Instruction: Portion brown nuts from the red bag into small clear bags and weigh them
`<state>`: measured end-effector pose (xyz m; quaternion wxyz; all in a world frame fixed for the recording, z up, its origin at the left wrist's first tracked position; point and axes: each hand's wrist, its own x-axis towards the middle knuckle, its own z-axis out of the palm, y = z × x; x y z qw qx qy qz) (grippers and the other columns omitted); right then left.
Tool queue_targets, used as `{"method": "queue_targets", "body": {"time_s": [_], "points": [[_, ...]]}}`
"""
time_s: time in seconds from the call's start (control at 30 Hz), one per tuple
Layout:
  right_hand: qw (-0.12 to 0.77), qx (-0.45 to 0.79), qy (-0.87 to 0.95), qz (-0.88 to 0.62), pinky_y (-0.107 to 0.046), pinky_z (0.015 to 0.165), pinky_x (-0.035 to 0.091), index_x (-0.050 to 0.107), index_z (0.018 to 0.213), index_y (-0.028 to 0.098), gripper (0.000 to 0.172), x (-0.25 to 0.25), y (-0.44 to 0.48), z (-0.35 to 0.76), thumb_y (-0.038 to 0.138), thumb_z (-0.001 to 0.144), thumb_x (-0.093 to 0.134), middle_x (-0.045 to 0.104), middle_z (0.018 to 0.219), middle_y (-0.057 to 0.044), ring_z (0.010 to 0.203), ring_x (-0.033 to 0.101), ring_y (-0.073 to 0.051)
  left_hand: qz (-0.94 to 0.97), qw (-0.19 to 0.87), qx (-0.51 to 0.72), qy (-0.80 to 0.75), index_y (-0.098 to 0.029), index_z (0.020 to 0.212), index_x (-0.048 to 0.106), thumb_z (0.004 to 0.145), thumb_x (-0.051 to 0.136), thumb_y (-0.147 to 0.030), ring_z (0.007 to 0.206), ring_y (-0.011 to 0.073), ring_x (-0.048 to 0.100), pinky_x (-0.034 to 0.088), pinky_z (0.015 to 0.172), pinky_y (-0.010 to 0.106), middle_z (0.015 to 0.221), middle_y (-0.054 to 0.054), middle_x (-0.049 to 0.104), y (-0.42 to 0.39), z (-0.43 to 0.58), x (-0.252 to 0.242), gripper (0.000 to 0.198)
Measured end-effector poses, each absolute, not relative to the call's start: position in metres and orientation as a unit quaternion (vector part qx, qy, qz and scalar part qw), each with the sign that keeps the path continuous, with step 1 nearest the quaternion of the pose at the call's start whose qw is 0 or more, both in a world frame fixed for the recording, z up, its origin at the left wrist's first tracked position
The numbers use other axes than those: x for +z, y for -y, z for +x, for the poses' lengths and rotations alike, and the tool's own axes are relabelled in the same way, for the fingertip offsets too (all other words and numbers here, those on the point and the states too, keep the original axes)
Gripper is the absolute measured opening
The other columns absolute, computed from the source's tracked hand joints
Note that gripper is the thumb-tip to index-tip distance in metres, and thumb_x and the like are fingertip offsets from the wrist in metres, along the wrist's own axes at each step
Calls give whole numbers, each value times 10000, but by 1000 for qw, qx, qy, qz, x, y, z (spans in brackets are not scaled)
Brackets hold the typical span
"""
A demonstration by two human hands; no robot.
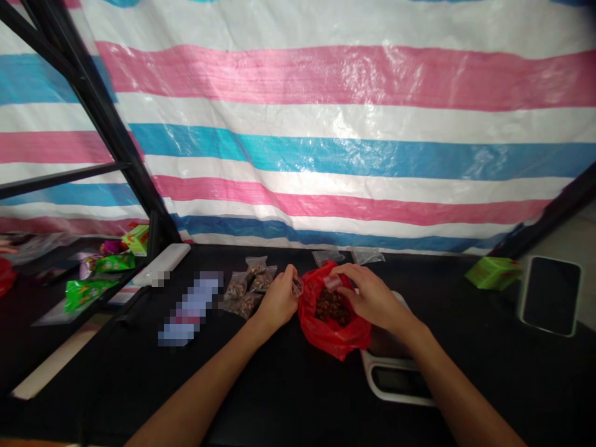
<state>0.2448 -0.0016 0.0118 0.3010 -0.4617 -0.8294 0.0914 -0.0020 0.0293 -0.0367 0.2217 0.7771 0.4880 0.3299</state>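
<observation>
As our left hand (278,300) and right hand (372,297) pinch small clear plastic pieces (297,285) between narrowed fingertips, we do best with a light grip above the red plastic bag (333,332) of dark brown pieces (333,308). It sits on a digital scale (395,380), on a black tabletop (288,403), before a striped tarp (344,81).

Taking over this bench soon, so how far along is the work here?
Done, it seems: a pile of filled small zip bags lies beside the left hand. In hand: the left hand and right hand pinch clear plastic at a red plastic bag of brown pieces, which sits on a white scale. Still left: those pieces, and empty-looking clear bags at the back.
</observation>
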Motion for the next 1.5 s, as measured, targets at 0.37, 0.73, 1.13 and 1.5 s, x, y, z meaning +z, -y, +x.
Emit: {"method": "queue_targets", "body": {"time_s": [0.37,0.73,1.13,1.5], "points": [[366,87,821,-429,-434,1021,469,643,1152,265,387,30,10,246,50,833,612,704,1189,-46,1118,632,-247,709,247,509,-421,-228,1001,527,918,631,-241,795,133,670,504,720,246,953,9,704,-9,-8,-1,134],[314,82,837,-439,-427,991,469,670,1098,258,356,37,16,247,48,818,604,725,1095,-45,1043,643,-246,715,223,457,-479,-223,990,516,952,571,-317,857,173,627,479,812,327,993,39,645,-3,0,-15,115],[259,89,849,-452,-393,1004,445,631,1161,251,230,28,19,227,234,933,660,713,1172,-43,1112,625,-236,508,572,468,-442,-228,840,416,681,723,-229,625,92,556,435,591,208,824,-36,652,-5,12,-9,345],[250,112,854,-443,-428,1014,452,630,1273,246,376,19,16,226,198,902,662,708,1239,-69,1141,633,-264,597,518,449,-417,-225,810,446,707,581,-134,636,113,510,413,575,222,737,-39,532,-2,7,-6,192]]}}
